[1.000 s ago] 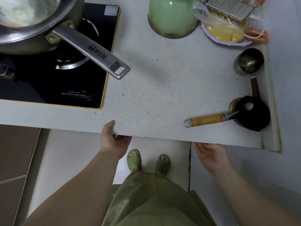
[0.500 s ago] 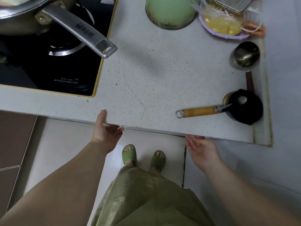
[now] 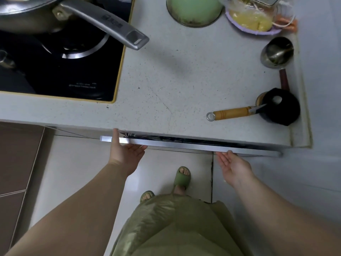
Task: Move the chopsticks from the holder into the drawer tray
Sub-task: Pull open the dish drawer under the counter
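A drawer under the white countertop [image 3: 184,80] stands a narrow gap open, and its long metal front rail [image 3: 184,145] shows. Dark wire tray parts [image 3: 162,139] are visible inside the gap. My left hand [image 3: 125,154] holds the rail near its left end, thumb over the top and fingers underneath. Palm up, my right hand [image 3: 234,167] has its fingertips hooked under the rail further right. No chopsticks are in view. A black holder [image 3: 280,108] stands at the counter's right.
A wooden-handled knife [image 3: 230,113] lies by the black holder. A pan's steel handle [image 3: 110,24] juts from the black stove [image 3: 64,71] over the counter. A green pot [image 3: 193,10], bagged food on a purple plate [image 3: 252,21] and a steel cup [image 3: 276,52] stand behind.
The drawer front has come out from under the counter edge, with both hands moving back toward me. My right foot has stepped back.
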